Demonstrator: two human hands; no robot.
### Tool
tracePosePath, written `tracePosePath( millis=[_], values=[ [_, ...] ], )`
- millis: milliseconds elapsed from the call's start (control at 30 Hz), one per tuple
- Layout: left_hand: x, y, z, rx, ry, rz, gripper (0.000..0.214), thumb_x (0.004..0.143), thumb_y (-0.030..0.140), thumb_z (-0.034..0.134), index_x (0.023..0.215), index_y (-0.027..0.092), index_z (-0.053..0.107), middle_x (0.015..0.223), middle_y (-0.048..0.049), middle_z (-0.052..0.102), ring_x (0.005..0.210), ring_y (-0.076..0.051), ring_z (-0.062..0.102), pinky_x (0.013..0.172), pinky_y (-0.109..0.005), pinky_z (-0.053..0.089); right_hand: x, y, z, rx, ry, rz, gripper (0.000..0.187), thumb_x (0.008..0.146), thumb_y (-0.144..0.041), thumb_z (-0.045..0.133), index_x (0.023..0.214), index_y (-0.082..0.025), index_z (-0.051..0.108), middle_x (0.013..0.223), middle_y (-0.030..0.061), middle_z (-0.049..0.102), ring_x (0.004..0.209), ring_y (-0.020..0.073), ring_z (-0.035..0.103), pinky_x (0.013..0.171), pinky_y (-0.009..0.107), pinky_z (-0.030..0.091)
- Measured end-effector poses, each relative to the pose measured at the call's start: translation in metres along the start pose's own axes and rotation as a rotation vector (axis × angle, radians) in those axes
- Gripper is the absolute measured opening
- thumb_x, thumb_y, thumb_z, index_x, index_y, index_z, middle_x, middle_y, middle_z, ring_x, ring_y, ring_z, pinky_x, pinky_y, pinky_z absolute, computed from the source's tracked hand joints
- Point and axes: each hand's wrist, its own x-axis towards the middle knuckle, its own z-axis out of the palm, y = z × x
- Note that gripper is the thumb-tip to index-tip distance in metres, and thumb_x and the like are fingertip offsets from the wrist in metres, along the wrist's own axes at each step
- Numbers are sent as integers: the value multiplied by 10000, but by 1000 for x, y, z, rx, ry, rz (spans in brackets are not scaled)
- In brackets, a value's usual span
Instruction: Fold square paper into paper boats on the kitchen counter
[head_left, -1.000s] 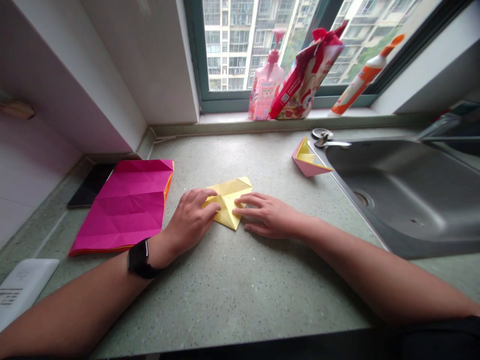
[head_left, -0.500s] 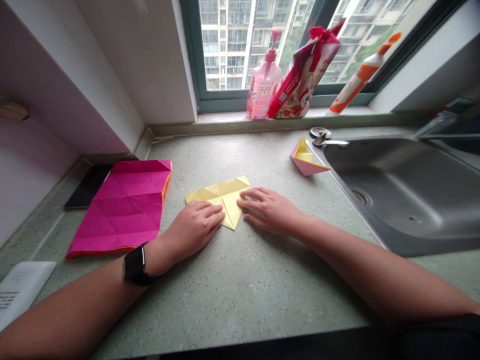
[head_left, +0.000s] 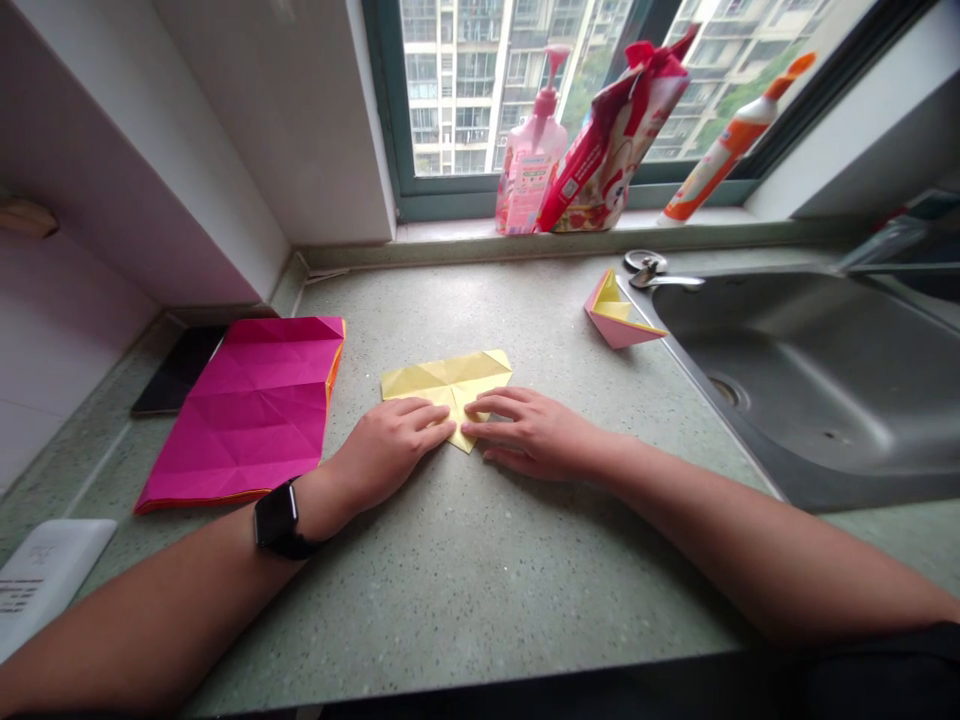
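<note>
A folded yellow paper (head_left: pixel 448 380) lies flat on the grey-green counter (head_left: pixel 465 560). My left hand (head_left: pixel 386 450), with a black watch on its wrist, rests on the paper's lower left part, fingers stretched flat. My right hand (head_left: pixel 536 432) presses its lower right part, fingers also flat. The fingertips of both hands nearly meet at the paper's lower point. Neither hand grips anything.
A stack of creased magenta paper (head_left: pixel 251 410) lies to the left, by a dark phone (head_left: pixel 180 368). A pink and yellow paper boat (head_left: pixel 619 318) sits by the steel sink (head_left: pixel 817 380). Bottles and a red bag (head_left: pixel 611 150) stand on the windowsill. A white device (head_left: pixel 45 575) lies front left.
The raised left flap of the yellow paper has been laid flat, and both hands have slid together onto its lower point.
</note>
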Motion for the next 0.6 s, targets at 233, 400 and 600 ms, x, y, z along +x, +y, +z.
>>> tracePosePath(
  millis=[233,400,600],
  values=[
    [1,-2,5,-151,41,-4,201,1101,184,620,1198,220,793,1203,-63,804,1099,-238,735,928,-395,625,0,-2,-1,1,-16,42,356,1063,-361,683,1405,-280,739,1393,138,714,1238,290,676,1095,537,577],
    [1,3,4,-291,62,22,258,1103,167,565,1135,234,812,1168,-63,785,1045,-214,716,954,-408,613,0,-3,-3,21,-22,19,318,1069,-371,678,1362,-289,766,1390,139,702,1250,294,659,1085,527,578],
    [0,5,-2,-305,-12,27,357,976,54,600,1186,254,809,1206,-78,745,1096,-235,687,997,-446,594,0,-3,-4,50,-6,-15,309,1060,-369,691,1352,-313,774,1364,121,710,1229,287,649,1075,538,571]
  ],
)
